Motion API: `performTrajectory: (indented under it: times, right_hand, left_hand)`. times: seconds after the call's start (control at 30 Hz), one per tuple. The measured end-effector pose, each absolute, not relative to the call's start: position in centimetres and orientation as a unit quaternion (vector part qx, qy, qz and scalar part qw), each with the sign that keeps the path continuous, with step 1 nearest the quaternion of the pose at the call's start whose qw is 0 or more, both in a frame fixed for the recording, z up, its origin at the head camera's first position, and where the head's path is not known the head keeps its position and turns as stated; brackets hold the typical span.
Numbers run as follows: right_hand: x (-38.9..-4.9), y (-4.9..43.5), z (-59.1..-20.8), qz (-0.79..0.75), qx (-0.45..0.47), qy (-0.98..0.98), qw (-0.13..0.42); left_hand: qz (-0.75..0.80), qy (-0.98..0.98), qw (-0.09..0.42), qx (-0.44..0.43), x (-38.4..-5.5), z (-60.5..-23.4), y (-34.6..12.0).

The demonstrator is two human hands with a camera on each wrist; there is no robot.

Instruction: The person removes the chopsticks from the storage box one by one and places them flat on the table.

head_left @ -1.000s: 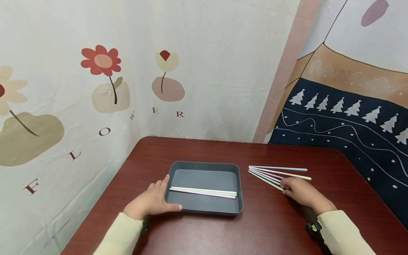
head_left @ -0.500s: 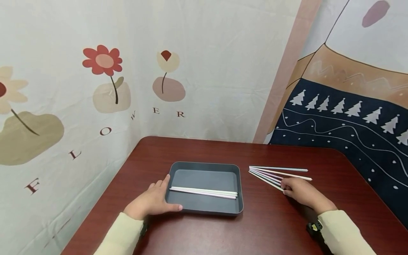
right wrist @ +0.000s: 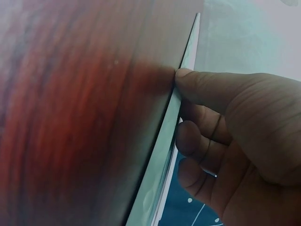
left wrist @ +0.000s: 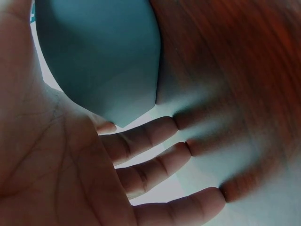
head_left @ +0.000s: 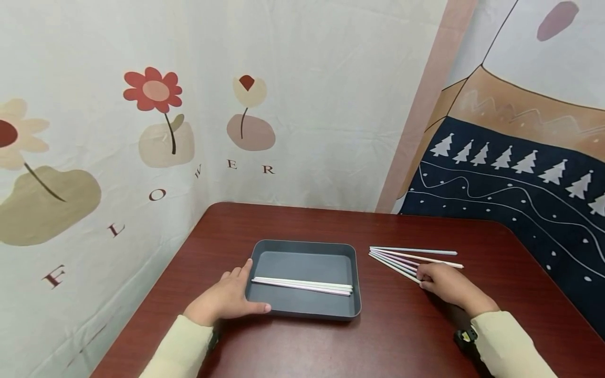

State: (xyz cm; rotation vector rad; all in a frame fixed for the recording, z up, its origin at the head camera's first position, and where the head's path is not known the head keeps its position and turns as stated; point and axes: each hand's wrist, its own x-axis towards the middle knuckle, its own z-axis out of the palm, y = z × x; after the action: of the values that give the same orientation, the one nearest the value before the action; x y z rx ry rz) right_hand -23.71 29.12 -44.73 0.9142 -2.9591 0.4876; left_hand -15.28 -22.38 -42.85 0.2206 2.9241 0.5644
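A shallow grey rectangular tray (head_left: 302, 302) stands on the table, and several pale chopsticks (head_left: 302, 285) lie together across its inside. My left hand (head_left: 222, 296) rests against the tray's left front corner, thumb along the front side and straight fingers by the left side. In the left wrist view its fingertips (left wrist: 162, 127) touch the table beside the tray wall. To the right, more pastel chopsticks (head_left: 402, 253) lie fanned out. My right hand (head_left: 446, 286) pinches the nearest, a pale green chopstick (right wrist: 160, 141), between thumb and curled fingers. Other chopstick ends are hidden behind this hand.
The dark red wooden table (head_left: 312, 352) has rounded far corners. A pale curtain (head_left: 321, 105) with printed flowers hangs behind it and on the left. At the right hangs a dark blue printed cloth (head_left: 501, 194) with white trees.
Both hands, the tray and the chopsticks stay in place. Only a very slight shift of the head view shows.
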Motion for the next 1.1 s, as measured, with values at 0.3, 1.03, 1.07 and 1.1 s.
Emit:
performTrajectory:
  times: [0.3,1.03,1.07,1.1]
  right_hand:
    - [-23.5,28.5,-43.6,0.17,0.262,-0.95,0.001]
    - [-26.3,15.3,-40.5,0.353,0.375,-0.848,-0.123]
    - [-26.3,14.6,-40.5,0.35,0.385,-0.843,-0.134]
    - [-26.3,14.0,-40.6,0.348,0.392,-0.839,-0.142]
  left_hand:
    - [0.184,0.977,0.079,0.07,-15.3,-42.9,-22.4]
    - [0.18,0.978,0.077,0.07,-15.4,-43.0,-22.4]
    - [0.182,0.978,0.078,0.069,-15.4,-43.0,-22.4]
    - [0.183,0.978,0.078,0.069,-15.4,-43.0,-22.4]
